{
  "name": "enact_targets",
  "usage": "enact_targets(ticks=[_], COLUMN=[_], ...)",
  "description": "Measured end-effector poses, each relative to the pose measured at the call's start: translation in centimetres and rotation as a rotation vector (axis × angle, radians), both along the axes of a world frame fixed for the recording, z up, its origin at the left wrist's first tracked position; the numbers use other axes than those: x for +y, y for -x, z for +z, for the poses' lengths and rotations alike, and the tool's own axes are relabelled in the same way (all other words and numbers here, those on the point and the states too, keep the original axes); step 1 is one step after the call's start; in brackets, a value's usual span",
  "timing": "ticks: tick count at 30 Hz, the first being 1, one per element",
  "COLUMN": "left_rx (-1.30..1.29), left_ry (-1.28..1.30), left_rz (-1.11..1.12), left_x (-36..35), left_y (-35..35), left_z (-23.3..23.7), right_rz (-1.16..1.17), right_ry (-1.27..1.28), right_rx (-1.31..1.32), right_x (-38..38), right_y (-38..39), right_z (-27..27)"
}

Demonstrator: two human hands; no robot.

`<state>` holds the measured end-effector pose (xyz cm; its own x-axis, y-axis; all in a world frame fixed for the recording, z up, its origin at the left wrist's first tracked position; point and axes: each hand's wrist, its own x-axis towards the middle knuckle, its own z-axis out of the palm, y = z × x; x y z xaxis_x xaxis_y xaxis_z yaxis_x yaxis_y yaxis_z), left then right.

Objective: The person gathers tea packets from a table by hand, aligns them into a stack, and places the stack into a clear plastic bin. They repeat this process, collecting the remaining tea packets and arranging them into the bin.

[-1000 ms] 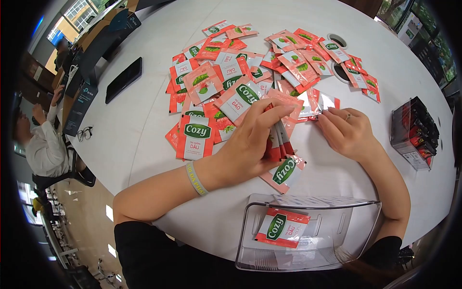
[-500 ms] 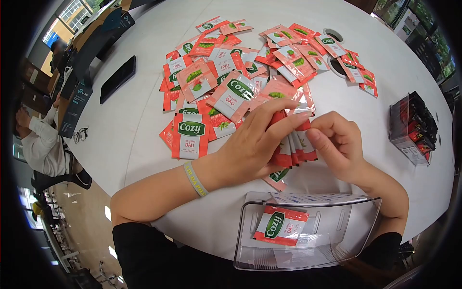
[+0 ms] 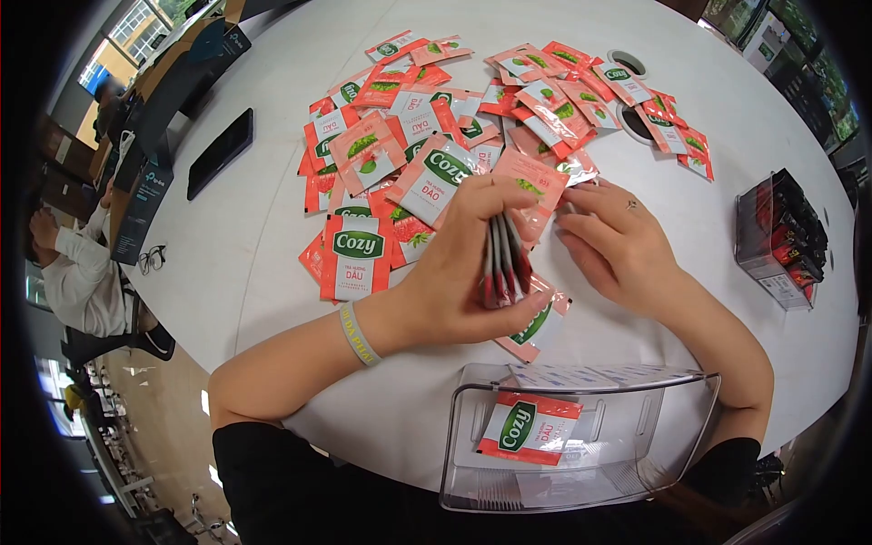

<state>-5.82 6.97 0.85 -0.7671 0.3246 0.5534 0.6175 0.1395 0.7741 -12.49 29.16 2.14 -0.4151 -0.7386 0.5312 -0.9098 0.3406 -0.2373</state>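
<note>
Head view: tea packets (image 3: 359,256), likely light, pliable, slick; best pinched by edges. Left hand (image 3: 454,272): grip closed round a stack (image 3: 502,271). Right hand (image 3: 618,243): grip part-curled, hold unclear.

Bare tabletop (image 3: 704,204) leaves a passage at the right of the frame, between the right hand (image 3: 618,250) and the clear box of dark packets (image 3: 758,254); another runs at the left, between the black tablet (image 3: 221,154) and the heap of Cozy tea sachets (image 3: 431,186). That heap obstructs the upper middle. Lower middle, the clear plastic bin (image 3: 627,431) bars the way with raised walls.
</note>
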Motion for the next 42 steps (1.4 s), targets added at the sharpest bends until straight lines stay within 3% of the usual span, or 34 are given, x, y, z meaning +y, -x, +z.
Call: enact_targets(ticks=[2,11,17,19,23,25,26,28,31,32,34,37,38,41,42], left_rx=[0.190,0.119,0.180,0.225,0.213,0.160,0.160,-0.161,-0.100,-0.042,-0.008,-0.329,-0.328,0.124,0.125], left_ry=[0.159,0.243,0.308,0.216,0.071,0.076,0.077,-0.140,-0.053,-0.025,-0.012,-0.279,-0.279,0.080,0.081], left_rz=[0.086,-0.108,-0.038,0.015,0.141,0.163,0.163,0.154,0.133,0.083,0.011,-0.047,-0.048,0.125,0.125], left_x=[0.6,0.6,0.8,0.8,0.6,-0.3,-0.2,0.2,0.0,-0.1,-0.2,0.1,0.0,-0.9,-0.7], left_y=[0.0,-0.3,-0.3,-0.4,-0.4,0.3,0.1,-0.2,-0.1,-0.1,-0.1,-0.7,-0.5,0.0,0.1], left_z=[0.6,0.1,0.9,0.6,-0.2,-0.6,-0.6,0.2,0.4,0.5,0.4,1.1,0.9,0.4,0.4], right_rz=[-0.022,-0.121,-0.150,-0.068,-0.028,-0.023,-0.022,0.185,0.255,0.257,0.224,0.088,0.087,0.173,0.286], right_ry=[-0.017,-0.124,-0.061,0.165,0.241,0.482,0.483,0.555,0.576,0.578,0.576,0.563,0.563,0.481,0.569], right_rx=[0.039,0.014,0.023,-0.198,-0.214,-0.811,-0.811,-0.986,-1.141,-1.142,-1.437,-1.364,-1.363,-1.552,-1.649], right_x=[0.0,0.1,0.5,0.7,1.2,0.8,0.7,0.5,-0.2,-0.3,-0.4,-0.5,-0.3,0.1,0.1], right_y=[0.1,0.6,0.8,1.0,1.2,0.3,0.2,0.0,-1.1,-1.3,-1.8,-1.4,-1.2,-0.8,-0.8], right_z=[0.1,-0.1,-0.5,0.0,0.3,0.8,0.7,0.6,0.5,0.7,1.4,1.9,1.9,1.6,1.4])
